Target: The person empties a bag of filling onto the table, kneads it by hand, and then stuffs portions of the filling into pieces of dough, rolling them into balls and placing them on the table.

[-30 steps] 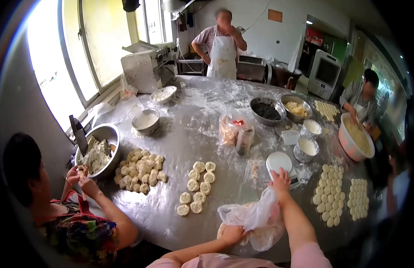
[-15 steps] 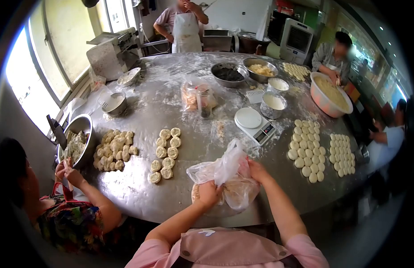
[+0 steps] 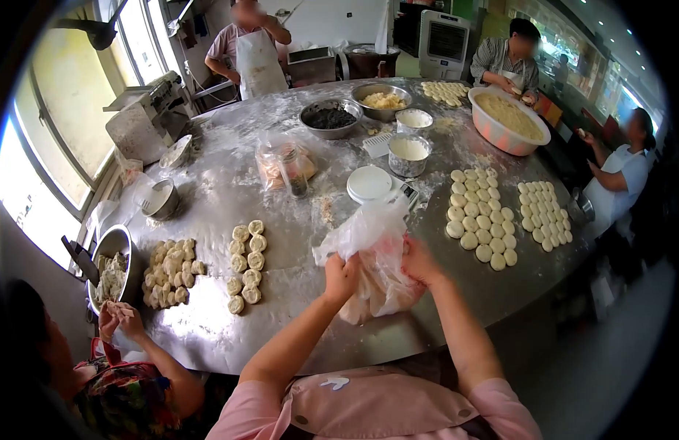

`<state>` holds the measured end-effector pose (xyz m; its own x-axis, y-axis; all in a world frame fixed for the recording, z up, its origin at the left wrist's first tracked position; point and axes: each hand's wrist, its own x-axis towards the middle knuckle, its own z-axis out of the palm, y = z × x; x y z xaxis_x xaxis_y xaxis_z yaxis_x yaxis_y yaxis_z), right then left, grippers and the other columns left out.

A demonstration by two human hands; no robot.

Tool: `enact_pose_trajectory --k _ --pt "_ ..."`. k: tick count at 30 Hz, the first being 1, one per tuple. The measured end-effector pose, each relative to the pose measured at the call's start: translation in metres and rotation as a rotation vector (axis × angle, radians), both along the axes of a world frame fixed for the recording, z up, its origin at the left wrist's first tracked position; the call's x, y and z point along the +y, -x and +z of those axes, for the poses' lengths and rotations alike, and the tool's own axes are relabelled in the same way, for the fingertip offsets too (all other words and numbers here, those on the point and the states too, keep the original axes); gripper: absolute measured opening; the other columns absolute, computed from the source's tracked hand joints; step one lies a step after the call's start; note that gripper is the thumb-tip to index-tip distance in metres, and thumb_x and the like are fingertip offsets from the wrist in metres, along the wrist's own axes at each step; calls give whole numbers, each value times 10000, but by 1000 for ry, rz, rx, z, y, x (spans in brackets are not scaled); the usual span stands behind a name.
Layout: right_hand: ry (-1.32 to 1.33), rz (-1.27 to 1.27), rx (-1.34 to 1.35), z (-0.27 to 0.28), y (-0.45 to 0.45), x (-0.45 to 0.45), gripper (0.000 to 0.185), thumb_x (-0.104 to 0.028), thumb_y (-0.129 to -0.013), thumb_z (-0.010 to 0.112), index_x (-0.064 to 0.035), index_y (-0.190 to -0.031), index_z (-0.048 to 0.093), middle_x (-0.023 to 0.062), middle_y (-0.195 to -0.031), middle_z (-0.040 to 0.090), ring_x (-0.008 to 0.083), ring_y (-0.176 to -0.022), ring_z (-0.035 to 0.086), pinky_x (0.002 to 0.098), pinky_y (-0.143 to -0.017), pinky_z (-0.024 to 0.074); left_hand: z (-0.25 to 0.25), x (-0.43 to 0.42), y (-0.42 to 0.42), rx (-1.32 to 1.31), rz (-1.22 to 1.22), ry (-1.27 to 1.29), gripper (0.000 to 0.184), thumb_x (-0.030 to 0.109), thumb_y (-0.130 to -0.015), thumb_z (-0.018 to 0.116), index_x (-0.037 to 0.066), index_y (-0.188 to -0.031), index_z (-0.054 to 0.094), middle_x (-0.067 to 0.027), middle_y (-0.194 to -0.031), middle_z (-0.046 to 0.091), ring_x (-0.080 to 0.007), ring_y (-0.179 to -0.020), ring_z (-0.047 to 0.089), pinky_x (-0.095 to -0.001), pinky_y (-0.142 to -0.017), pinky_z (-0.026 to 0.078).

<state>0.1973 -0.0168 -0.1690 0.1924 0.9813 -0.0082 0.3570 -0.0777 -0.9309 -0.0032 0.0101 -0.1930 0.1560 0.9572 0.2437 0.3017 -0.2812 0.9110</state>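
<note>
A clear plastic bag (image 3: 372, 282) with pale, dough-coloured contents rests near the table edge in front of me. My left hand (image 3: 342, 277) is closed on its left side, and my right hand (image 3: 420, 262) grips the right side. The bag's crumpled upper part (image 3: 365, 224) rises between both hands and partly covers the white kitchen scale (image 3: 370, 183) behind it. Through the plastic I cannot make out exactly what lies inside. Left of the bag are two rows of round filled dough pieces (image 3: 255, 261).
Dough lumps (image 3: 171, 275) and a metal bowl of filling (image 3: 111, 282) are by a co-worker's hands (image 3: 122, 319) at left. Flattened dough rounds (image 3: 482, 220) cover the right side. Bowls of dark filling (image 3: 331, 119) and yellow filling (image 3: 382, 100) stand farther back. Other people stand around the table.
My hands have lifted and gathered the bag's sides, so it stands taller and narrower. The view has shifted, and the co-worker's hands at left have moved lower.
</note>
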Motion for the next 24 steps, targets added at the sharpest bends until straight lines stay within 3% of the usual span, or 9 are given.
enact_pose_trajectory --k 4,5,8,10,12,14,17,20,24 --pt "-416 -80 -265 85 -4 -3 152 -186 -792 654 -54 -863 631 149 -746 647 327 -651 637 425 -559 468 31 6 -16 -224 -5 -283 185 97 -908 507 2 -1000 637 -199 -804 644 -378 -766 630 -363 -683 476" --pt "-531 -75 -383 101 -1 -8 139 -161 -791 666 -54 -868 621 128 -756 635 293 -634 627 391 -546 470 26 10 -17 -218 -17 -436 222 79 -901 509 20 -1079 629 -190 -896 647 -385 -850 621 -379 -754 481" --pt "-717 -6 -681 117 17 -16 164 -133 -782 704 -68 -893 603 91 -790 611 246 -617 611 340 -534 483 -22 12 -6 80 -11 -547 228 68 -890 515 29 -1084 627 -197 -980 649 -401 -917 615 -409 -804 486" --pt "-658 89 -811 91 32 -30 216 -180 -767 728 -93 -924 608 97 -816 607 287 -651 620 375 -559 499 -56 -7 4 16 -133 -258 215 103 -886 543 28 -1071 625 -190 -989 653 -395 -922 617 -425 -817 488" --pt "-597 226 -898 42 44 -43 171 -199 -800 670 -136 -937 590 61 -774 556 280 -642 621 406 -552 507 -50 -50 21 143 -273 395 227 168 -896 566 26 -1062 625 -174 -991 657 -346 -955 628 -411 -839 480" --pt "-386 361 -899 -3 49 -60 262 -258 -795 689 -122 -1003 606 55 -818 588 284 -642 629 389 -555 514 -71 -72 40 345 -642 256 248 210 -919 573 20 -1067 629 -146 -961 661 -262 -891 641 -381 -811 488" --pt "-558 438 -588 -28 48 -64 340 -266 -785 719 -86 -1057 621 76 -848 628 261 -620 634 351 -568 523 -7 -79 52 353 -933 513 297 261 -931 593 31 -1114 632 -121 -956 661 -191 -863 605 -351 -807 489" --pt "-152 354 -264 -9 39 -60 377 -235 -768 749 -53 -1075 628 98 -855 656 247 -634 637 323 -589 522 13 -71 49 29 -719 731 333 306 -941 599 18 -1107 626 -112 -938 646 -141 -826 576 -318 -763 486" --pt "-205 1 -232 -12 -5 -44 386 -206 -784 752 -29 -1096 610 134 -900 655 267 -770 644 342 -644 519 20 -41 35 95 -298 434 338 274 -898 647 9 -1104 612 -150 -940 647 -219 -869 598 -361 -790 480"
